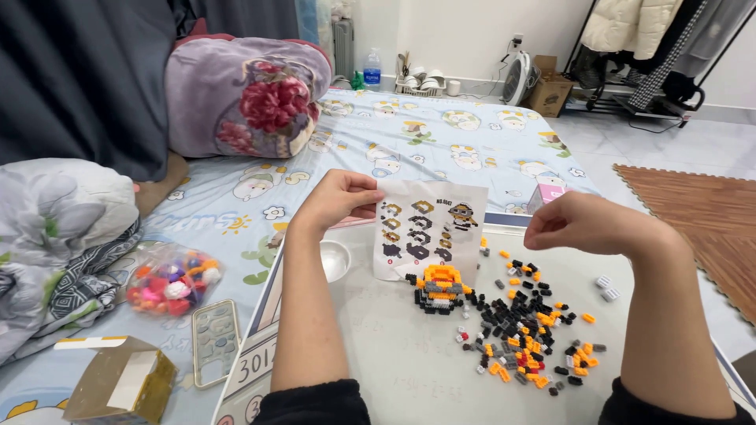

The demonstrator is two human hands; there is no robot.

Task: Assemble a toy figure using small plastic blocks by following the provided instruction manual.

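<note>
Paper instruction sheet pinched upright in left hand. Right hand curled shut; contents unclear. Loose bricks near table edge could scatter if nudged.

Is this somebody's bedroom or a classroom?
Most likely a bedroom at home. A mattress with a cartoon sheet lies on the floor, a flowered blanket is rolled up on it, and coats hang on a clothes rack by the wall.

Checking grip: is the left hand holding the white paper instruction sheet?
Yes, the left hand pinches the white paper instruction sheet at its upper left edge.
</note>
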